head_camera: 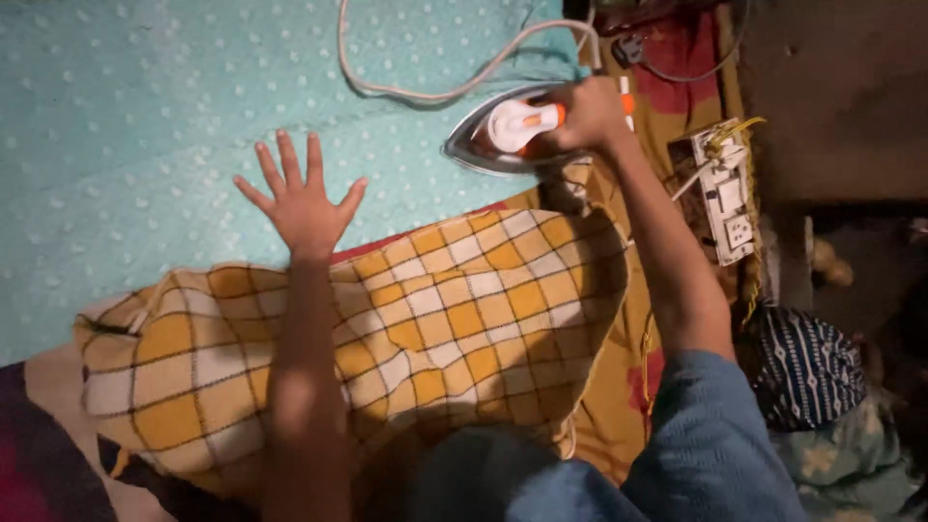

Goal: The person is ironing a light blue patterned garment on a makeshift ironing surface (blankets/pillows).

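Note:
My right hand [592,114] grips the handle of a white and orange clothes iron [503,130] with a silver soleplate, which rests on a turquoise cloth with white dots [145,106]. My left hand [302,203] lies flat on that cloth with fingers spread, holding nothing. A yellow, orange and white checked blanket [435,319] lies bunched under both forearms, nearer to me than the iron.
The iron's white cord [416,92] loops over the cloth toward the top. A white socket board with wires [727,193] lies at the right. A dark blue patterned cloth [807,367] sits lower right. Red and mustard fabric [691,58] shows beyond the iron.

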